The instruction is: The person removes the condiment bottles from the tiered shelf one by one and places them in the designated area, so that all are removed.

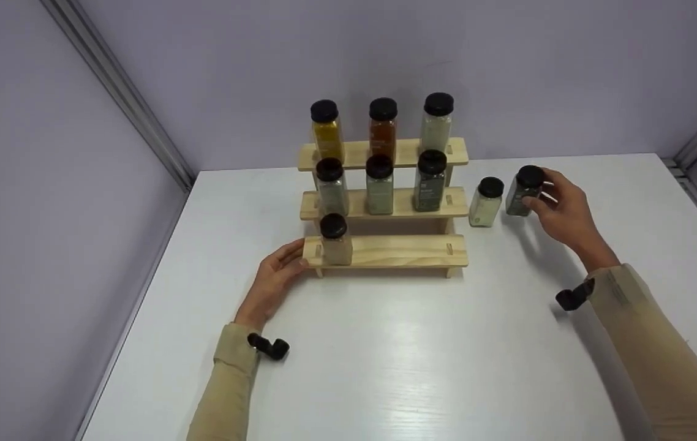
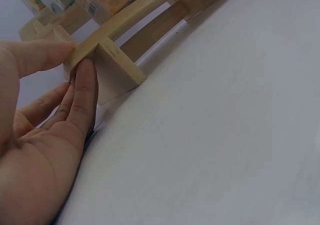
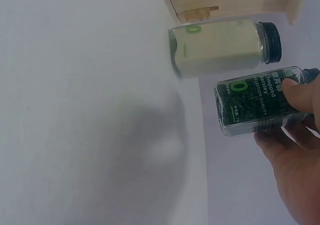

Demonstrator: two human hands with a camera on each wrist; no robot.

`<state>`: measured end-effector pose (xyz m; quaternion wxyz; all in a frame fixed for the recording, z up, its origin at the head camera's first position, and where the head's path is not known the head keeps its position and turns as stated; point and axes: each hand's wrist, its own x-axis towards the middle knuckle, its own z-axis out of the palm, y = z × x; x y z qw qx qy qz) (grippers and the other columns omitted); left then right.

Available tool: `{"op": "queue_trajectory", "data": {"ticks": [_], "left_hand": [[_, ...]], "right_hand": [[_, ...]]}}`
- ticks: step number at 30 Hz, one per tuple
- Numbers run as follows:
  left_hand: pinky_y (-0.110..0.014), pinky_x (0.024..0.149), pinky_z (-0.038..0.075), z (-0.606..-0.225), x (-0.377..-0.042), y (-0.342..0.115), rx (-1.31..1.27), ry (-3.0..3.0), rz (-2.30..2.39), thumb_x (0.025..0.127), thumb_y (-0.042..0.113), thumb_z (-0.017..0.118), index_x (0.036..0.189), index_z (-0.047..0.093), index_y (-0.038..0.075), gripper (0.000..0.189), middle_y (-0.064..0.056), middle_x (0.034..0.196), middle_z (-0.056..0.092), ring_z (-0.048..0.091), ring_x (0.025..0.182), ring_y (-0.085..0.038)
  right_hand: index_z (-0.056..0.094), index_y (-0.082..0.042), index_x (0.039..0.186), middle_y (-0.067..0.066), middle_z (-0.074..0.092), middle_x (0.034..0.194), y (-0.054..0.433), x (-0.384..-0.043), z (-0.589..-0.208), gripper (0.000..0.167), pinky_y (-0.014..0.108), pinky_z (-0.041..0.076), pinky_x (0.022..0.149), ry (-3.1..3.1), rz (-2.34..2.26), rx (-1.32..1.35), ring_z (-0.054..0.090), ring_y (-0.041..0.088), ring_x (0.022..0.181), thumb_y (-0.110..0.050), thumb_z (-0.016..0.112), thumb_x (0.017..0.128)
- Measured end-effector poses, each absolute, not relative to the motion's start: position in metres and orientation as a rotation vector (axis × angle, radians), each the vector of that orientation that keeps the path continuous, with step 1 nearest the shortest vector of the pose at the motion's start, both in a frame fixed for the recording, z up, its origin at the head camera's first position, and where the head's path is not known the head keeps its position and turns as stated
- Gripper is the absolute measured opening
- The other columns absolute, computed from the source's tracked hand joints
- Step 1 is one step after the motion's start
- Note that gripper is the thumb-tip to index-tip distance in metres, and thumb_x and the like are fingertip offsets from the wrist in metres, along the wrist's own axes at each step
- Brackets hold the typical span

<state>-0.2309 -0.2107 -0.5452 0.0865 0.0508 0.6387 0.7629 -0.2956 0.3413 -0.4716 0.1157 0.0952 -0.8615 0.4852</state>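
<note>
My right hand (image 1: 563,211) grips a black-capped spice jar labelled chopped parsley (image 3: 257,101), thumb on one side and fingers on the other. Whether its base touches the table cannot be told. Just left of it stands a jar of pale powder (image 1: 486,203). At the lower left end of the three-tier wooden spice rack (image 1: 400,251), my left hand (image 1: 272,278) pinches the bottom shelf; the left wrist view shows the thumb above and fingers under the board (image 2: 82,52). One jar (image 1: 336,240) stands at the left of that shelf.
Three jars, one of them yellow (image 1: 327,135), line the top shelf, and three more, including a dark green one (image 1: 429,184), the middle shelf. The rack stands on a white table (image 1: 348,367), near the back wall (image 1: 250,79). A side wall (image 1: 30,214) rises at the left.
</note>
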Motion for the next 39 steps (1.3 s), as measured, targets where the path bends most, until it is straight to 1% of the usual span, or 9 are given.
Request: {"op": "queue_trajectory", "data": {"ticks": [3,9,11,15,22,27,31,36,39], "left_hand": [[-0.029,0.114,0.052,-0.546,-0.232,-0.211,0.132,1.895,2.279,0.106,0.006,0.065,0.158,0.047,0.000,0.055,-0.020,0.157,0.052,0.058,0.137,-0.021],[-0.029,0.113,0.052,-0.545,-0.231,-0.212,0.125,1.894,2.275,0.106,0.006,0.065,0.159,0.047,0.001,0.056,-0.020,0.158,0.051,0.057,0.138,-0.022],[-0.029,0.113,0.052,-0.545,-0.231,-0.211,0.122,1.900,2.272,0.106,0.006,0.066,0.159,0.047,0.001,0.056,-0.020,0.158,0.051,0.056,0.139,-0.022],[-0.029,0.113,0.052,-0.545,-0.231,-0.211,0.120,1.914,2.262,0.106,0.006,0.066,0.159,0.047,0.000,0.056,-0.020,0.159,0.050,0.056,0.140,-0.023],[-0.029,0.113,0.053,-0.546,-0.232,-0.210,0.122,1.903,2.265,0.106,0.005,0.065,0.159,0.046,-0.001,0.056,-0.021,0.159,0.050,0.056,0.139,-0.021],[-0.029,0.112,0.053,-0.546,-0.232,-0.209,0.118,1.894,2.273,0.106,0.005,0.065,0.158,0.047,0.000,0.056,-0.020,0.158,0.051,0.057,0.138,-0.021],[-0.029,0.114,0.052,-0.545,-0.231,-0.210,0.125,1.894,2.269,0.106,0.006,0.066,0.158,0.047,0.000,0.056,-0.021,0.158,0.051,0.057,0.138,-0.022],[-0.029,0.113,0.053,-0.544,-0.230,-0.210,0.130,1.882,2.275,0.106,0.005,0.065,0.158,0.046,-0.001,0.056,-0.022,0.158,0.051,0.060,0.135,-0.020],[-0.028,0.112,0.053,-0.544,-0.231,-0.210,0.126,1.879,2.283,0.106,0.004,0.064,0.159,0.046,-0.001,0.056,-0.022,0.158,0.051,0.060,0.134,-0.019]], "right_hand": [[0.044,0.002,0.159,0.025,0.051,0.154,0.343,-0.297,-0.476,0.061,0.047,0.043,0.122,-2.529,1.432,0.306,0.048,0.049,0.147,0.009,0.064,0.102],[0.041,0.005,0.160,0.027,0.050,0.155,0.345,-0.299,-0.486,0.060,0.034,0.043,0.122,-2.564,1.423,0.325,0.046,0.051,0.147,0.010,0.060,0.103],[0.041,0.005,0.160,0.028,0.049,0.156,0.345,-0.299,-0.488,0.059,0.032,0.042,0.122,-2.573,1.430,0.325,0.045,0.051,0.148,0.010,0.060,0.104],[0.039,0.006,0.160,0.030,0.047,0.158,0.345,-0.298,-0.490,0.060,0.033,0.041,0.123,-2.581,1.445,0.332,0.043,0.051,0.149,0.009,0.059,0.104],[0.042,0.005,0.159,0.026,0.049,0.156,0.348,-0.298,-0.496,0.059,0.020,0.043,0.118,-2.557,1.494,0.338,0.046,0.051,0.147,0.010,0.060,0.103],[0.043,0.004,0.159,0.026,0.050,0.155,0.348,-0.298,-0.498,0.058,0.020,0.043,0.118,-2.553,1.508,0.351,0.047,0.049,0.147,0.007,0.061,0.104],[0.042,0.003,0.160,0.024,0.049,0.155,0.347,-0.297,-0.497,0.058,0.017,0.044,0.116,-2.561,1.518,0.342,0.047,0.048,0.146,0.005,0.062,0.105],[0.037,0.005,0.162,0.027,0.044,0.159,0.348,-0.296,-0.496,0.060,0.011,0.044,0.113,-2.577,1.537,0.337,0.043,0.051,0.149,0.006,0.059,0.106],[0.035,0.006,0.162,0.030,0.042,0.161,0.349,-0.298,-0.496,0.062,0.014,0.044,0.113,-2.596,1.517,0.332,0.041,0.052,0.150,0.008,0.058,0.105]]}}
